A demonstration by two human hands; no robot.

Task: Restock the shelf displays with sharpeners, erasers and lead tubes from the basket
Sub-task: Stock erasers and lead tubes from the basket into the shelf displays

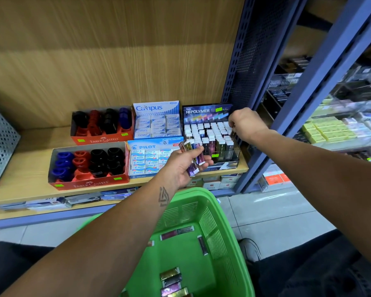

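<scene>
Holding a fan of slim metallic lead tubes point(193, 156), the left hand point(181, 166) waits at seven o'clock of the black Hi-Polymer display rack point(210, 136). The right hand point(243, 123), nearer the rack's three o'clock edge, pinches something small, seemingly one upright tube. More tubes lie flat in the green plastic basket point(221, 243).

Bright, even indoor light; soft shadows; wide-angle bending, edges blurred.

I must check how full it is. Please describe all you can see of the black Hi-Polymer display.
The Hi-Polymer display is a black tiered rack standing upright at the right end of the wooden shelf, beside the Pilot box. White-capped lead tubes fill most rows. The right hand reaches its right rear corner.
</scene>
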